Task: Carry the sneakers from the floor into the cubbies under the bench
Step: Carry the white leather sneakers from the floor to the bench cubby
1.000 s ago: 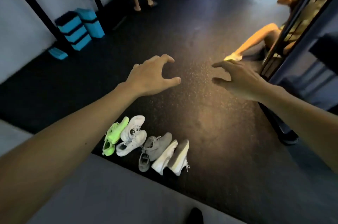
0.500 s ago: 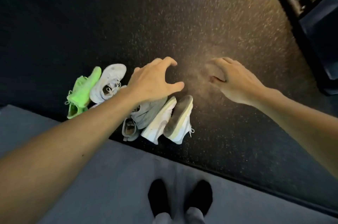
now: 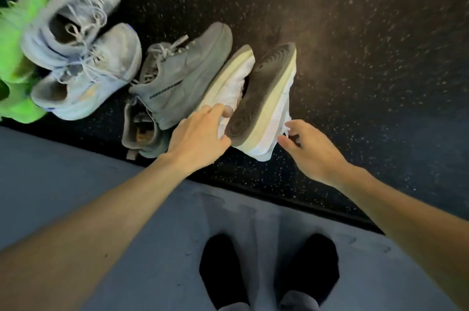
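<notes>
A row of sneakers lies on the dark speckled floor (image 3: 355, 31). Farthest right is a white pair: one white sneaker (image 3: 229, 82) on its side and a second white sneaker (image 3: 269, 87) tipped with its brown sole up. My left hand (image 3: 200, 133) curls its fingers and thumb round the heel of the first one. My right hand (image 3: 308, 150) is spread at the heel of the sole-up one, fingertips just touching its upper. To the left sit grey sneakers (image 3: 182, 77), a pale blue-white pair (image 3: 86, 74) and a neon green pair (image 3: 17, 31). No bench or cubbies are in view.
I stand on a grey mat (image 3: 76, 171) whose edge runs diagonally just in front of the shoes. My feet in black socks (image 3: 223, 267) are at the bottom centre. Bare speckled floor stretches to the right of the shoes.
My view has dropped close to the shoes. Both hands came down from mid-air to the white pair; my left now holds a heel and my right touches the other sneaker.
</notes>
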The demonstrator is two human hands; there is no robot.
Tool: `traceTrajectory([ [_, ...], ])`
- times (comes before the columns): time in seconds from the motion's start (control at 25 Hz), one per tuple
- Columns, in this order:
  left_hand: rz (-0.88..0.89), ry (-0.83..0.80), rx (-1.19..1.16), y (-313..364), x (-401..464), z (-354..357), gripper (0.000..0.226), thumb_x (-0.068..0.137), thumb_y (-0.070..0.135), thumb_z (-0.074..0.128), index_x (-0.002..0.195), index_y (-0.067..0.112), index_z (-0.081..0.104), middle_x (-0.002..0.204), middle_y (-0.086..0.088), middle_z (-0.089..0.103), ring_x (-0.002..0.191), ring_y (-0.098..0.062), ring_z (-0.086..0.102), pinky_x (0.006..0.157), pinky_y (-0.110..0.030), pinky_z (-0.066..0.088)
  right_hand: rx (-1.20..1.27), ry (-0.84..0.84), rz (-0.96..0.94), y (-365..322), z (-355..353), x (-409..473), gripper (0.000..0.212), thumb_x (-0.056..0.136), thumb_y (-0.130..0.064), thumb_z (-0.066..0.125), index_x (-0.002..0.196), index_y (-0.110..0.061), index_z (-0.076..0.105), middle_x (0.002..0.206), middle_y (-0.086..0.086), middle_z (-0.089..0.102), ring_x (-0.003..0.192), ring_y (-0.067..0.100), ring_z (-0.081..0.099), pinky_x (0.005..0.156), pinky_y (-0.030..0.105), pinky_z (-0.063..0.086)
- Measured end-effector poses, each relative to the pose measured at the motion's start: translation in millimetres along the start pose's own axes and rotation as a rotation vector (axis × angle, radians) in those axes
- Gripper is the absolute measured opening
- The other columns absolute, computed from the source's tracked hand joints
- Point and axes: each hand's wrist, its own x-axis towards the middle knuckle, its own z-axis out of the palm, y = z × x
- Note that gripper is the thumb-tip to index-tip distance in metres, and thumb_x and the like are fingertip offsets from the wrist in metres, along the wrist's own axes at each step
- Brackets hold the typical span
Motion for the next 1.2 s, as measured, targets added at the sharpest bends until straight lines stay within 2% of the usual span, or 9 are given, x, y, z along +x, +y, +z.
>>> traceTrajectory([
  [0.16, -0.002, 0.019, 0.019, -22.2, 13.8, 33.8, 0.042, 0.081, 0.015, 0.061, 0.118, 0.028, 0.046, 0.118, 0.004, 0.050, 0.102, -0.023, 0.053, 0.067, -0.034, 0.039, 0.294, 0.061, 0.173, -1.9, 35.4, 11.8, 0.047, 0.095, -0.058, 0.032, 0.113, -0.015, 0.042, 0.096, -0.002, 0.060, 0.081, 0.014, 0.056, 0.072, 0.039, 0.047],
  [0.28, 0.047, 0.007, 0.182, -24.1, 18.9, 46.3, 0.056, 0.076, 0.025, 0.073, 0.123, 0.019, 0.043, 0.120, -0.004, 0.044, 0.102, -0.027, 0.051, 0.068, -0.035, 0.036, 0.506, 0.029, 0.311, -2.6, 48.2, 23.2, 0.064, 0.091, -0.067, 0.028, 0.107, -0.013, 0.058, 0.097, -0.002, 0.064, 0.088, 0.017, 0.060, 0.073, 0.033, 0.046],
  [0.4, 0.013, 0.019, 0.355, -20.0, 25.2, 59.9, 0.071, 0.072, 0.034, 0.079, 0.124, 0.016, 0.034, 0.121, -0.009, 0.041, 0.103, -0.029, 0.049, 0.071, -0.036, 0.035, 0.954, 0.032, 0.420, -6.0, 58.8, 30.4, 0.048, 0.089, -0.061, 0.046, 0.097, -0.017, 0.064, 0.100, -0.006, 0.068, 0.096, 0.013, 0.063, 0.084, 0.028, 0.048],
  [0.48, -0.010, 0.102, 0.448, -15.8, 29.2, 67.6, 0.065, 0.074, 0.028, 0.078, 0.122, 0.016, 0.035, 0.118, -0.009, 0.043, 0.098, -0.027, 0.051, 0.063, -0.034, 0.033, 1.160, 0.092, 0.390, -7.0, 58.7, 31.8, 0.035, 0.088, -0.050, 0.057, 0.100, -0.017, 0.065, 0.102, -0.007, 0.071, 0.097, 0.012, 0.066, 0.089, 0.031, 0.051],
  [0.56, -0.029, 0.155, 0.516, -14.3, 32.2, 72.0, 0.059, 0.075, 0.017, 0.075, 0.119, 0.016, 0.036, 0.113, -0.008, 0.045, 0.087, -0.024, 0.051, 0.056, -0.030, 0.031, 1.256, 0.153, 0.318, -7.2, 53.4, 29.0, 0.030, 0.089, -0.040, 0.060, 0.108, -0.017, 0.062, 0.103, -0.006, 0.072, 0.093, 0.012, 0.069, 0.078, 0.032, 0.057],
  [0.68, 0.006, 0.147, 0.621, -15.4, 30.9, 70.6, 0.057, 0.069, 0.016, 0.077, 0.113, 0.012, 0.041, 0.100, -0.007, 0.050, 0.064, -0.019, 0.041, 0.046, -0.028, 0.025, 1.073, 0.231, 0.222, -4.0, 40.0, 23.3, 0.027, 0.089, -0.038, 0.062, 0.108, -0.018, 0.060, 0.106, -0.002, 0.071, 0.095, 0.018, 0.069, 0.079, 0.043, 0.058],
  [0.76, 0.042, 0.187, 0.673, -15.7, 29.9, 56.4, 0.052, 0.069, 0.020, 0.077, 0.111, 0.012, 0.046, 0.091, -0.007, 0.053, 0.055, -0.021, 0.050, 0.043, -0.029, 0.020, 0.952, 0.288, 0.171, -3.6, 28.9, 15.8, 0.026, 0.090, -0.036, 0.063, 0.107, -0.017, 0.060, 0.105, 0.001, 0.070, 0.097, 0.022, 0.067, 0.086, 0.047, 0.055],
  [0.96, 0.008, 0.143, 0.545, 13.0, 21.8, -5.2, 0.031, 0.098, 0.016, 0.041, 0.129, 0.018, 0.033, 0.099, -0.012, 0.056, 0.084, -0.037, 0.063, 0.057, -0.038, 0.032, 0.821, 0.367, 0.131, -15.9, -10.8, -11.3, 0.025, 0.091, -0.033, 0.062, 0.110, -0.018, 0.060, 0.103, -0.003, 0.068, 0.097, 0.019, 0.065, 0.087, 0.043, 0.054],
  [1.2, 0.076, 0.280, 0.399, 66.3, -25.1, -106.6, 0.028, 0.099, 0.024, 0.040, 0.126, 0.022, 0.032, 0.095, -0.009, 0.059, 0.082, -0.037, 0.063, 0.056, -0.039, 0.034, 0.732, 0.443, 0.017, -69.0, -109.0, -68.1, 0.022, 0.090, -0.038, 0.061, 0.104, -0.021, 0.060, 0.097, -0.008, 0.067, 0.088, 0.016, 0.062, 0.078, 0.041, 0.051],
])
